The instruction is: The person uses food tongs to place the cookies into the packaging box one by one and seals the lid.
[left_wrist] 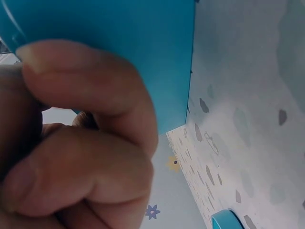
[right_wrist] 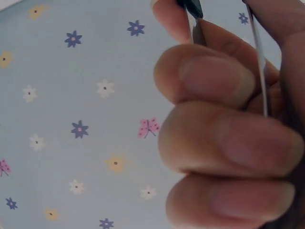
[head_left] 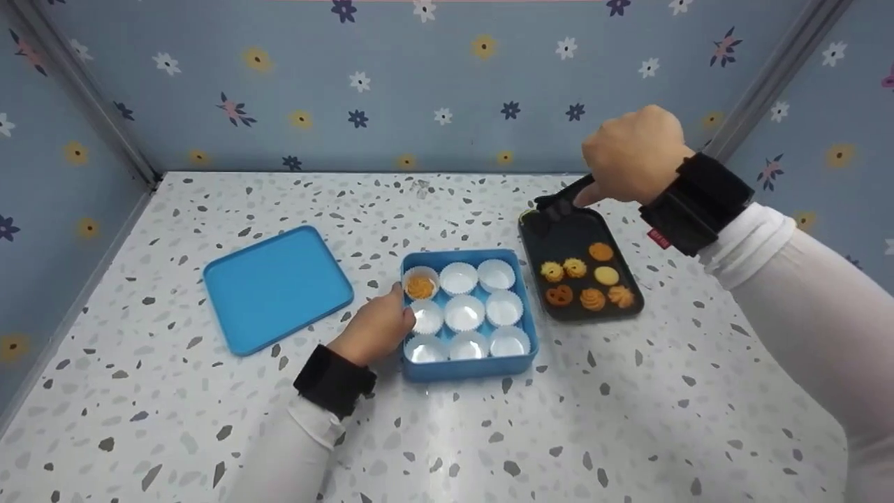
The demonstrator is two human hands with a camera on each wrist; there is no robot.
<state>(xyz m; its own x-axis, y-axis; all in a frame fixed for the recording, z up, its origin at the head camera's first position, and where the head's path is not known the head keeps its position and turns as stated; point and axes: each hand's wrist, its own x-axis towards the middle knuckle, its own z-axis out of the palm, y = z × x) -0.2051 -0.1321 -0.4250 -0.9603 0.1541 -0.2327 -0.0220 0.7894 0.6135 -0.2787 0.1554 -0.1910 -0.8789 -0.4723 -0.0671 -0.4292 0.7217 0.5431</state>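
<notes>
My left hand (head_left: 377, 325) grips the left wall of a blue box (head_left: 468, 369), which also fills the top of the left wrist view. Inside stand rows of white paper cups (head_left: 464, 313); the back-left cup holds a swirled cookie (head_left: 420, 287). My right hand (head_left: 635, 154) holds tongs (head_left: 562, 201) over the back of a black tray (head_left: 569, 241). Two metal arms of the tongs show between the fingers (right_wrist: 209, 78) in the right wrist view. A yellowish edge shows by the dark tips at the tray's back-left corner; what they hold there is hard to see.
On the tray lie several cookies, among them a pretzel-shaped one (head_left: 559, 295) and a smooth round one (head_left: 606, 276). A shallow blue lid (head_left: 279, 290) lies left of the box on the speckled table (head_left: 433, 447). Flower-patterned panels (head_left: 419, 84) stand behind and at both sides.
</notes>
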